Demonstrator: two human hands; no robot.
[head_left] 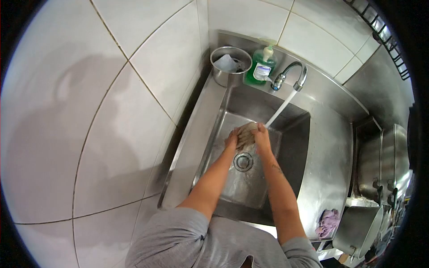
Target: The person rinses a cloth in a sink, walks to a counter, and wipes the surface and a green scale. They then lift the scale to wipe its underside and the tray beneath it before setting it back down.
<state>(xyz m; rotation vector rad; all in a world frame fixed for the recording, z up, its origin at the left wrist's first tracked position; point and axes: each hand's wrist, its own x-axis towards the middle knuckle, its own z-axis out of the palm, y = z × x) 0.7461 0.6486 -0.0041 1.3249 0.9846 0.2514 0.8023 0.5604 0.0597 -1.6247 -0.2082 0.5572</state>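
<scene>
While the left hand (231, 139) and right hand (262, 137) are clamped on either side, one crumpled beige cloth (245, 136), frame centre, inside a rectangular stainless-steel sink (250, 190). Lower right: one crumpled lilac cloth (329, 222), on the steel surface (330, 178). Upper right of centre: one curved chrome tap (303, 78), running beside the right hand. Upper centre: one green pump bottle (261, 67); adjacent, one round steel pot (221, 77).

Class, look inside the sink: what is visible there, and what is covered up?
Inside the sink, the left hand and right hand hold a beige cloth near the drain; water streams in. Whatever lies directly beneath cloth and hands is hidden.
</scene>
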